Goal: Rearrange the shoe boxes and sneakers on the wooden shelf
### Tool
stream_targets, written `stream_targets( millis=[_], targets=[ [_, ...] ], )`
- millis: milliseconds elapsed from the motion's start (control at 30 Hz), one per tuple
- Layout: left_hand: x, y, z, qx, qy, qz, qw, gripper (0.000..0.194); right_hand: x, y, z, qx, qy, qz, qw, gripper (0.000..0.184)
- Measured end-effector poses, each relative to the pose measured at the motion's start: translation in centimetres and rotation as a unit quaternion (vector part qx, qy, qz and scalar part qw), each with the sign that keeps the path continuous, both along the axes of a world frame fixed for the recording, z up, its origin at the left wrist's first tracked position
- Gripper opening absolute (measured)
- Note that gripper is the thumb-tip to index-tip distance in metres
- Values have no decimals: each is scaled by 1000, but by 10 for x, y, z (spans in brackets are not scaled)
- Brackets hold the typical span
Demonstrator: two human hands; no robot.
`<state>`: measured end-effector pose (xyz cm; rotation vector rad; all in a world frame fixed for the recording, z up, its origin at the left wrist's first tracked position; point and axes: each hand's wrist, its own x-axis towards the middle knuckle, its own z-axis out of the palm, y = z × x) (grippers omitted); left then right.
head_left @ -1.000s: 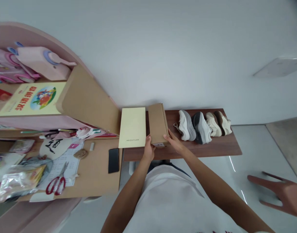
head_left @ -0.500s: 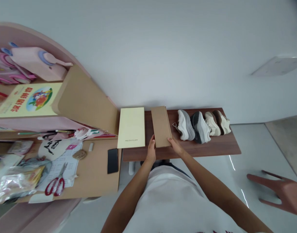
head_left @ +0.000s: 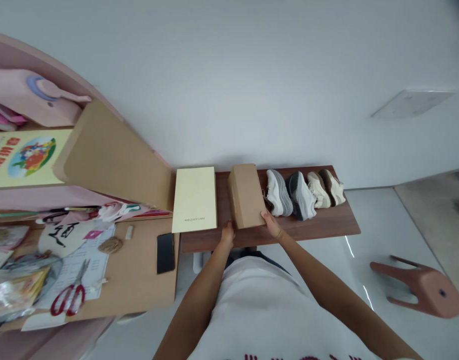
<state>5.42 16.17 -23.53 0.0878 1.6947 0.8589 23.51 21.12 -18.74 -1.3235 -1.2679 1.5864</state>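
Cardboard box [head_left: 249, 197] between two bare hands at a brown bench [head_left: 319, 231]

The plain brown box is above the left half of the bench top, its long axis running from the person toward the wall [head_left: 252, 90]. Its broad upper face and its long left side both show; whether it rests fully on the wood or is slightly raised, I cannot tell.

The right hand [head_left: 272, 225] pinches the near right corner, thumb over the upper face, the other fingers mostly hidden past the edge. The left hand [head_left: 228, 233] is at the near left corner with its fingers curled; how firmly they press, or whether they grip at all, I cannot tell.

Left of the box, across a strip of bare wood, lies a pale yellow box [head_left: 194, 197] lettered MEIZHIYUAN near its front edge. Just to the right stands a row of shoes [head_left: 278, 195], white and grey ones nearest, cream and brown ones farthest along.

Beyond the bench's left end, a desk [head_left: 139, 280] bears a dark phone [head_left: 165, 253] near its edge, red-handled scissors [head_left: 69, 300] partly over a printed sheet [head_left: 96, 270], and a small brown bundle [head_left: 110, 245]. Above it, a shelf unit [head_left: 113, 155] holds a yellow book [head_left: 32, 157] with a colourful picture. A reddish stool [head_left: 426, 290] is on the floor at right, well apart from the bench.
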Motion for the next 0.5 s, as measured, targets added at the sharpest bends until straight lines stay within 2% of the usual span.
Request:
stream_targets(
  millis=[133,233,400,500],
  targets=[
    [7,0,2,-8,-61,45,997,33,6,2,-3,10,-1,-2,1000,76],
    [7,-2,6,12,-86,95,992,33,10,5,-4,45,-24,-14,999,77],
    [4,-7,17,57,-57,130,988,41,20,16,-9,83,-82,-49,992,78],
    [6,-12,24,77,-7,125,989,46,26,23,-13,105,-120,-56,986,73]
  ],
)
